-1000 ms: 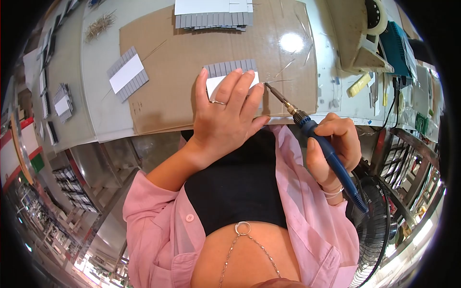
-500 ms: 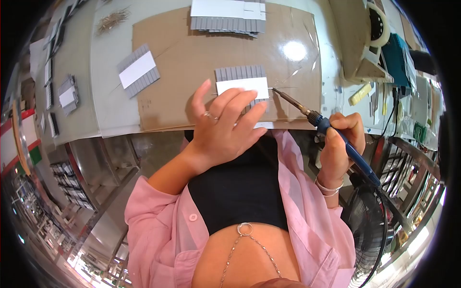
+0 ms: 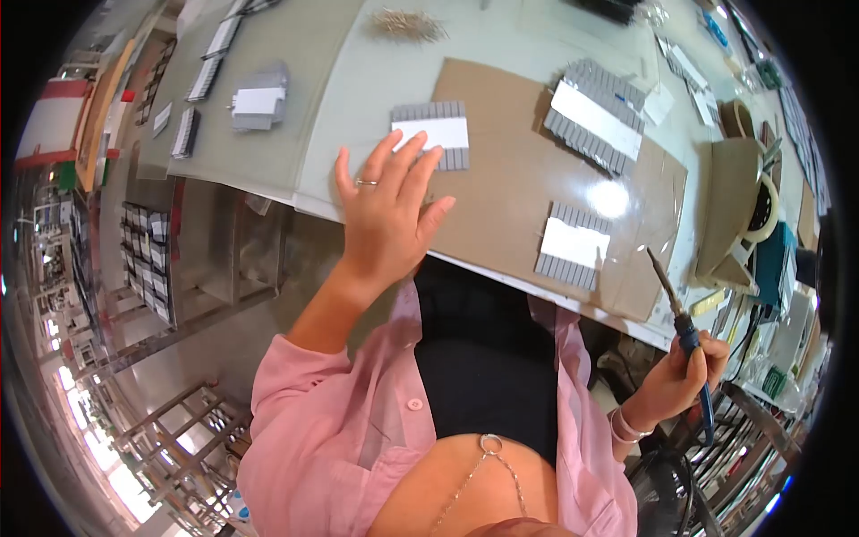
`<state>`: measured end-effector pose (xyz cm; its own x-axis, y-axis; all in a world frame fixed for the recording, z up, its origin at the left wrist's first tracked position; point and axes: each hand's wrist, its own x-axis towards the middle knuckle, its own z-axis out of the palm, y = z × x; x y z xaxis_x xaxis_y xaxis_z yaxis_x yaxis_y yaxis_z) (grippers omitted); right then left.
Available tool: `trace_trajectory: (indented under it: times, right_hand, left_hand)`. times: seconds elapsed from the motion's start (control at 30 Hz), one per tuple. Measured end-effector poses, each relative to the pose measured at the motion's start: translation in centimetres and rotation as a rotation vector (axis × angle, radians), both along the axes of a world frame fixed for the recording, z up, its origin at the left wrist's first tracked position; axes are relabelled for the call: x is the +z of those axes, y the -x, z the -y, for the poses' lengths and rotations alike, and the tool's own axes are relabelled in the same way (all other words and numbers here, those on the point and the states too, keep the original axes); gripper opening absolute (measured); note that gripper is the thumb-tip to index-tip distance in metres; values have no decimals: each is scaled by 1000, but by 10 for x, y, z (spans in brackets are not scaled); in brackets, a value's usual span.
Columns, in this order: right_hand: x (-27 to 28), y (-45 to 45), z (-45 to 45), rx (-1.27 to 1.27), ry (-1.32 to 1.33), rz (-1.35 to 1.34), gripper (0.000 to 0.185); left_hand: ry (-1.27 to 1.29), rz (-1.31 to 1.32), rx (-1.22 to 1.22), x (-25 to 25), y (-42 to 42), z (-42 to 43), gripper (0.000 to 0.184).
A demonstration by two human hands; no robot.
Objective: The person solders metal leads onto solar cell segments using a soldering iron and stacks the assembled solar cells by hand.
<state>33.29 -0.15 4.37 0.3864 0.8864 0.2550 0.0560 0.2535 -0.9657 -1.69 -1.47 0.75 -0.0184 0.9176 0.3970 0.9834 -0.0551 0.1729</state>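
Fingers outstretched, my left hand reaches over a grey ribbed piece with a white band at the left of the cardboard. The fingertips overlap its lower left part; I cannot tell how firmly they touch. My right hand grips a blue-handled soldering iron, its tip pointing up and left, apart from the pieces. A second grey ribbed piece with a white band lies near the cardboard's front edge, between my hands. Behind it is a stack of similar pieces.
The brown cardboard sheet covers part of the table. A bundle of thin wires or pins lies at the back. Another grey and white stack is at left. A beige device stands at right.
My left hand has left the near piece and moved left to the other one. My right hand has drawn the soldering iron away from the near piece. The view has turned left.
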Motion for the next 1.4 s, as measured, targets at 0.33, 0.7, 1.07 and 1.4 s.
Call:
trace_trajectory:
  times: [0.33, 0.7, 1.07, 1.4]
  right_hand:
    - [10, 11, 0, -53, 25, 124, 10]
    - [9, 13, 2, -53, 82, 96, 10]
    - [8, 13, -1, -83, 112, 50, 9]
    - [13, 18, 2, -37, 99, -25, 12]
  left_hand:
    - [-53, -270, -29, 8, 92, -138, 27]
    - [124, -384, -47, 21, 114, -197, 15]
    - [-234, -296, -54, 18, 105, -178, 2]
    - [-326, -242, -435, 19, 3, -102, 10]
